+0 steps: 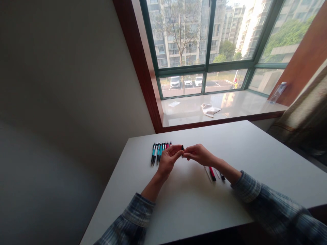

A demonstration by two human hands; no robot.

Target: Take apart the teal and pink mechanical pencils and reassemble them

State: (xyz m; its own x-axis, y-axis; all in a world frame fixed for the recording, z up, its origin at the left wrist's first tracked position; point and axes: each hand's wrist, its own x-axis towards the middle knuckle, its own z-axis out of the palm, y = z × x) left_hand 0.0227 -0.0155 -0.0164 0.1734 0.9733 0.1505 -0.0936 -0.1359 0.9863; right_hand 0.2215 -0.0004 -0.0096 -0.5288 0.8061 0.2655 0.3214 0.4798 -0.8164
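Observation:
My left hand [166, 161] pinches a small black pen part [182, 148] between thumb and fingers, above the middle of the table. Fingertips of my right hand [200, 154] are closed right beside that part; what they hold, if anything, is too small to make out. Behind my left hand lies a row of several click pens [157, 149] with teal, white and red barrels, partly covered by the hand. Below my right wrist are a red-and-black pen barrel [212, 174], thin pale sticks like pen refills [207, 174] and a black-ended piece [222, 177], partly hidden by the forearm.
The white table [199, 204] meets a wall [76, 85] at its left. Beyond its far edge, a window sill [186, 115] bears a crumpled cloth [210, 110], a paper [174, 104] and a clear bottle [278, 93]. A curtain [293, 115] hangs at the right.

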